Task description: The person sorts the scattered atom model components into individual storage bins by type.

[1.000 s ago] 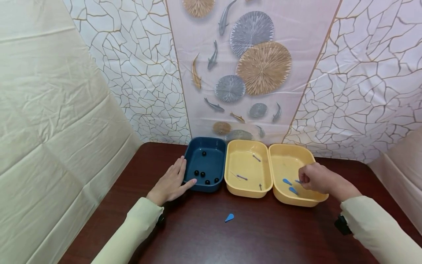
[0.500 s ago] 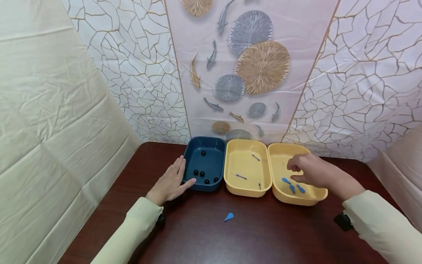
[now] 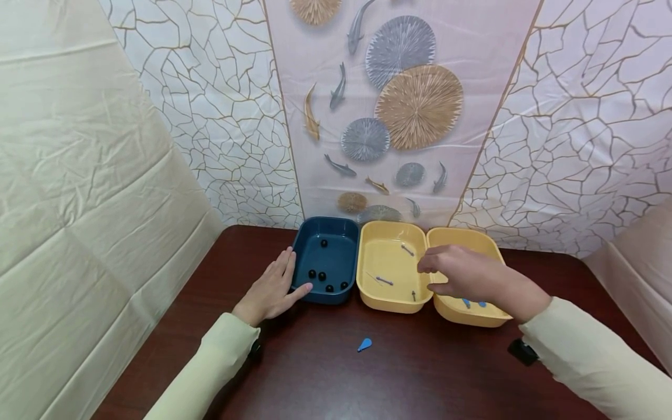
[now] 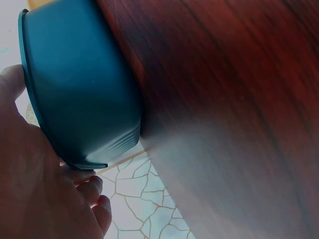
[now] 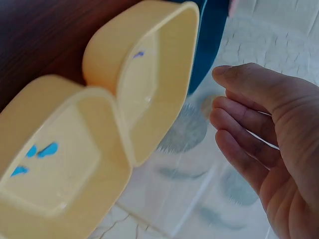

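1. No readable text, label, brand, number or sign is showing anywhere in these views.
2. The wall covering [image 3: 399, 99] behind the blue tray [image 3: 326, 232] is showing only printed fish and round leaves.

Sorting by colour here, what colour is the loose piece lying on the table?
Blue piece, clearest in the head view.

Blue tray [image 3: 326, 260] holds 5 black beads, the left hand [image 3: 270, 291] flat against its side; right hand [image 3: 464, 274] hovers, holding nothing, above 2 yellow trays [image 3: 395, 265].
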`<state>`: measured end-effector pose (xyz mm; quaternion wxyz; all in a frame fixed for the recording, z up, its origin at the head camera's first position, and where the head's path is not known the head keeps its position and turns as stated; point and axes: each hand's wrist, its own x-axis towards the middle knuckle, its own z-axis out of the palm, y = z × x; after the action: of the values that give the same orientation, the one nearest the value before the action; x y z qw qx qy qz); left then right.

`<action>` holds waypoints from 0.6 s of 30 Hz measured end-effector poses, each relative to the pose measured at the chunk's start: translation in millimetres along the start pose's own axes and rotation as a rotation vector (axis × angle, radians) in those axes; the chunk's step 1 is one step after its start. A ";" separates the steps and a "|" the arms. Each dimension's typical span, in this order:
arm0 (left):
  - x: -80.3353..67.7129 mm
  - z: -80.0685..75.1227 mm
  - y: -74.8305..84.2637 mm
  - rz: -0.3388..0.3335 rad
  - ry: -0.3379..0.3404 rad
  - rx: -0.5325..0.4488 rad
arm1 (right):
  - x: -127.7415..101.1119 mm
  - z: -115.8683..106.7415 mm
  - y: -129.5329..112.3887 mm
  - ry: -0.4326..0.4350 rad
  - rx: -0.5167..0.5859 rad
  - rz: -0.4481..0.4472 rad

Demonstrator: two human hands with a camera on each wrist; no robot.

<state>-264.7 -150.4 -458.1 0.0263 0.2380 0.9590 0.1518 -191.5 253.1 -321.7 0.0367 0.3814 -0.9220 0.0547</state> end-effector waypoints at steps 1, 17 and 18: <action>-0.1 -0.1 -0.1 0.002 0.001 -0.002 | 2.5 0.7 -2.8 -0.004 0.005 -0.013; -0.4 -0.9 -0.5 -0.003 0.004 -0.004 | 40.1 30.2 -44.0 -0.200 0.039 -0.082; -0.3 -0.7 -0.6 -0.006 0.000 -0.002 | 41.8 33.0 -46.3 -0.210 0.044 -0.086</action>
<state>-264.8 -151.2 -457.6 0.0271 0.2348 0.9596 0.1529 -189.1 187.0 -346.5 -0.0658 0.4251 -0.9022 0.0330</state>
